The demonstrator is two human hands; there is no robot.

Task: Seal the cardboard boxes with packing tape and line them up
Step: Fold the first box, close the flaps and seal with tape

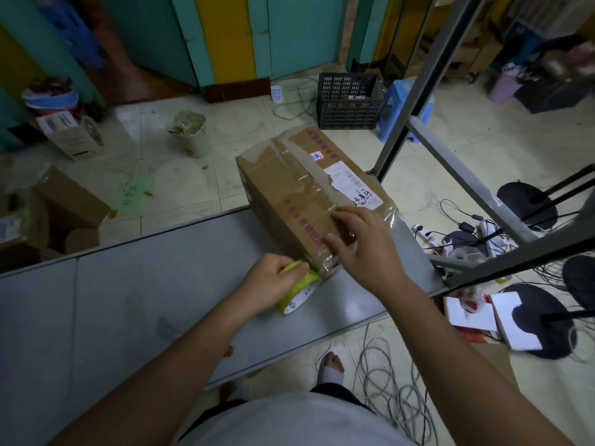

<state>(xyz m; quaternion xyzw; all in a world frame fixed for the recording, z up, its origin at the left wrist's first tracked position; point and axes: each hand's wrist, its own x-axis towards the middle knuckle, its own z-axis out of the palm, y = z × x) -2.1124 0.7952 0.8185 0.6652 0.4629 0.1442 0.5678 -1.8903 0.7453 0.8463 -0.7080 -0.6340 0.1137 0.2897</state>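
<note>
Head: left hand fingers grip tape roll at box end; right hand flat atop.

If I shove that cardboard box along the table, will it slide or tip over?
Likely slides: the box lies long and low on the smooth grey table. The glossy tape may be slick under the right hand. Looks stiff, not floppy.

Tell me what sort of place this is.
Most likely a small packing or stock room. A labelled cardboard box lies on the grey table while the left hand grips a tape roll against it, more open boxes sit on the tiled floor, and a metal rack frame stands beside the table.
</note>
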